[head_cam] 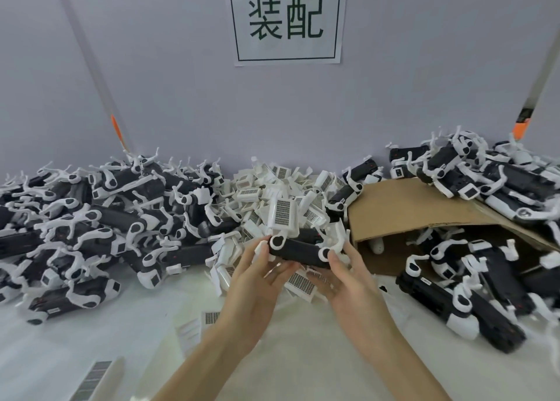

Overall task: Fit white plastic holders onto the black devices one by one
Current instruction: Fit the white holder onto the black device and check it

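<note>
I hold one black device level over the middle of the white table. My left hand grips its left end from below, thumb by the white round cap. My right hand grips its right end, where a white plastic holder sits against the device. Directly behind lies a heap of loose white holders with gridded labels. Whether the holder is fully seated is hidden by my fingers.
A big pile of black devices with white arms fills the left. More devices spill from a tipped cardboard box on the right and lie on top of it. Loose label strips lie near the front. A grey wall with a sign closes the back.
</note>
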### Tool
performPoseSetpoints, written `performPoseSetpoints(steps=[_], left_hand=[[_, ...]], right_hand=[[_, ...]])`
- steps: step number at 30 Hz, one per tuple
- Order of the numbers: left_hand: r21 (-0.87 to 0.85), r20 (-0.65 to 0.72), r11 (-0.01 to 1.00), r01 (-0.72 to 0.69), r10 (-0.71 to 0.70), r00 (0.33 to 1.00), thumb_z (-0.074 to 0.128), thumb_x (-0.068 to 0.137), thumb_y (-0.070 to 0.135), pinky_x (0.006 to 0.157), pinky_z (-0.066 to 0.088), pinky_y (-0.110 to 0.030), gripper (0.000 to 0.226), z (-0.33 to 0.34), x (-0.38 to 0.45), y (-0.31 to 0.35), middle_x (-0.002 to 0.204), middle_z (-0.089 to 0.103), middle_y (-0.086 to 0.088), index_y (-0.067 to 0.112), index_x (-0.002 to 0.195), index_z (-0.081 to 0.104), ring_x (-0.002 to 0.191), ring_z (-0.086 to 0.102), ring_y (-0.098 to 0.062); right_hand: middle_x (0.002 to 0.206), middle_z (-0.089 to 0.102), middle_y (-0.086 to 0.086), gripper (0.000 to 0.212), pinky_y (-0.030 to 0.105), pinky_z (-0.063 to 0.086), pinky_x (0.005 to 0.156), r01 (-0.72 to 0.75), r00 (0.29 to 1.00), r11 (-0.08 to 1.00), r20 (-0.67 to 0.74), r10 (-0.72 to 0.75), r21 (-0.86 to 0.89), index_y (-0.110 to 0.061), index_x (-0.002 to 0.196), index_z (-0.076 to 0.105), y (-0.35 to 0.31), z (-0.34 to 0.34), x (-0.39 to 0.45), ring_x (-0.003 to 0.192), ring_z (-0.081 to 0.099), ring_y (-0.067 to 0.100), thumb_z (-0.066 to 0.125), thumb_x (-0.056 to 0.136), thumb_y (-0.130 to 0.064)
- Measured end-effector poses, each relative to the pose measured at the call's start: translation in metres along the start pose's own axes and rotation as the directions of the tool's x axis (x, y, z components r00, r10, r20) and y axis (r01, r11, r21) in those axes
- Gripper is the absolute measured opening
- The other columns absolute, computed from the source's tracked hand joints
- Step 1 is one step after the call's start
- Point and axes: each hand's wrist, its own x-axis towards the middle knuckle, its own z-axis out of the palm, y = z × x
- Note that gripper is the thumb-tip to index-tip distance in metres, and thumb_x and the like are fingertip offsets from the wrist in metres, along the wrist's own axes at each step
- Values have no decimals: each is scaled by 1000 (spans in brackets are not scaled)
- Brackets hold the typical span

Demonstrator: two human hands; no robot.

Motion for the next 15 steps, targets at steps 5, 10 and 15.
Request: performPoseSetpoints(steps=[5,10,15], left_hand=[[-61,21,998,14,-13,1000,54,108,23,96,61,-38,34,2,-5,1,126,70,-25,4,136,59,110,72,-33],[-59,54,997,46,-43,998,63,104,29,101,60,-43,36,1,-5,3,122,70,-25,7,133,61,108,73,-36],[330,21,944,-2,-5,1000,85,82,46,105,56,-46,54,1,-10,-3,120,74,-20,14,122,64,99,77,-38]], right_hand=[[134,71,9,75,51,47,113,33,995,983,94,-16,-182,-28,157,36,-24,6,0,126,68,24,73,92,-30],[129,73,15,63,44,53,105,-2,999,985,41,10,-174,-4,148,48,-29,3,4,120,71,29,73,93,-21],[123,74,19,60,39,52,105,27,999,996,-19,-29,-89,-1,142,55,-16,-14,1,118,72,29,75,90,-24]])
